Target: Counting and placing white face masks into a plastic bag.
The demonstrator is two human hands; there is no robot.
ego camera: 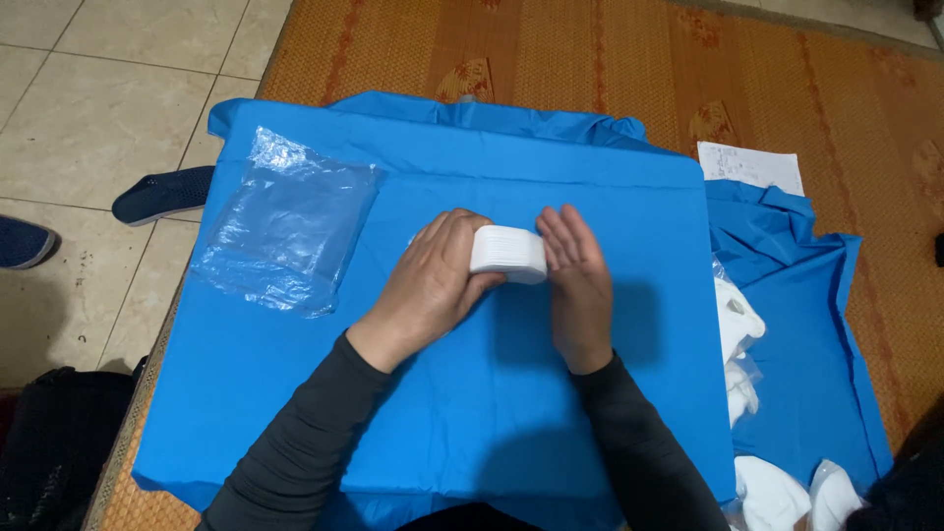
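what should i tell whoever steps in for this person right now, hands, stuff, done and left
Left hand: curled around the left end of a white stack of folded pieces, holding it.
Right hand: open, palm flat against the right end of the stack, squaring it.
The stack rests mid blue cloth spread over a woven mat.
Clear plastic bag lies flat on the cloth to the left, apart from the hands.
More white pieces lie at the right edge, and a paper sheet beyond.
Done: stack gathered and pressed together. Left: it is not in the bag yet; the white pieces on the right are untouched.
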